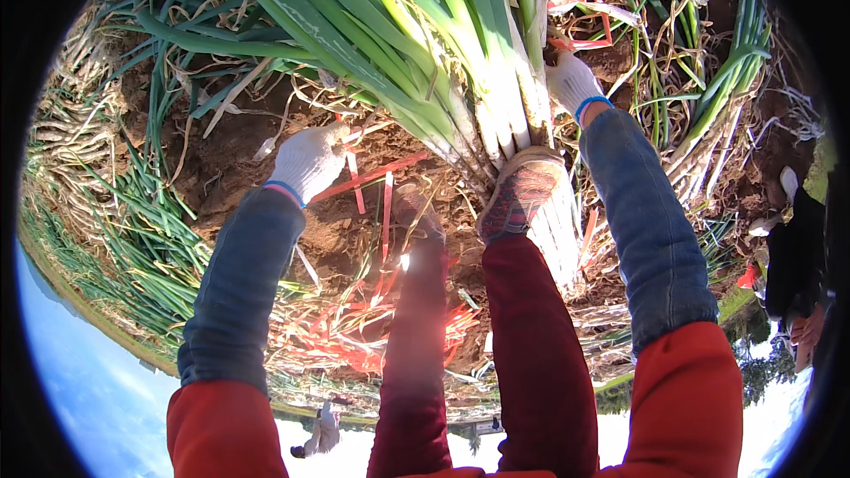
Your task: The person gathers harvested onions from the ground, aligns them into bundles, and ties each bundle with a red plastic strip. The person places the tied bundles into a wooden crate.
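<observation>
A large bundle of green onions point(392, 33) lies before me, leaves fanned away and white stalks toward me. My right shoe point(524, 192) presses on the stalks. My left hand point(309, 160), in a white knit glove with a blue cuff, pinches red plastic tape point(365, 177) left of the bundle; loose strips hang nearby. On the bundle's right side, my right hand point(572, 79), gloved alike, is closed at another length of red tape point(591, 44). The stalks partly hide its fingers. Whether both lengths join beneath the bundle cannot be seen.
Loose red strips point(365, 338) are heaped on the soil by my left leg. Rows of pulled onions point(80, 146) lie to the left, and more onions point(724, 93) to the right. A person in dark clothing point(800, 252) is at the right rim; another person point(322, 430) appears far off.
</observation>
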Action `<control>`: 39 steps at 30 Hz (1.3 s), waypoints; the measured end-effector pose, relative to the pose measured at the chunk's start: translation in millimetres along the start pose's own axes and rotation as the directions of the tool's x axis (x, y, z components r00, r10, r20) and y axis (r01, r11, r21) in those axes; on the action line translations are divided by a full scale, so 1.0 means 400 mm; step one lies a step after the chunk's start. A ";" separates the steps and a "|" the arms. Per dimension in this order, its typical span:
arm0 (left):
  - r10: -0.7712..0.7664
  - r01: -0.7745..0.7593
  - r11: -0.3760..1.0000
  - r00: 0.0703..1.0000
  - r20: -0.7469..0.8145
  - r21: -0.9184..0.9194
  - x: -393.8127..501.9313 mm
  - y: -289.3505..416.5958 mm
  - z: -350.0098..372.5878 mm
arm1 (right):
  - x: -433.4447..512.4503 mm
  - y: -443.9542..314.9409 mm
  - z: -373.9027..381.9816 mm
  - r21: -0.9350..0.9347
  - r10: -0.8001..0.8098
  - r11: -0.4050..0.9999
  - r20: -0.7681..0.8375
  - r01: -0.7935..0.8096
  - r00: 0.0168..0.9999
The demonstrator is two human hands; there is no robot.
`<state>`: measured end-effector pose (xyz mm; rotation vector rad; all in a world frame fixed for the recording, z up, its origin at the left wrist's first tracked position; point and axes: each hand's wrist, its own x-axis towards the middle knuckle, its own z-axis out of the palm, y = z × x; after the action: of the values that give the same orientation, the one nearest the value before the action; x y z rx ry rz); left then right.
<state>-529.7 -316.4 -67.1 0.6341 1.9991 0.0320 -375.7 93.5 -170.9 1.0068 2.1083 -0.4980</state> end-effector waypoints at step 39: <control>-0.097 0.095 0.993 0.995 -0.023 -0.064 0.208 0.016 0.061 | -0.083 -0.008 -0.407 0.993 -0.530 -0.043 -0.113 0.106 0.841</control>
<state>-536.9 -279.6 -145.4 0.4988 2.0432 0.0453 -437.8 173.6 -39.1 0.8816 1.3792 -2.5355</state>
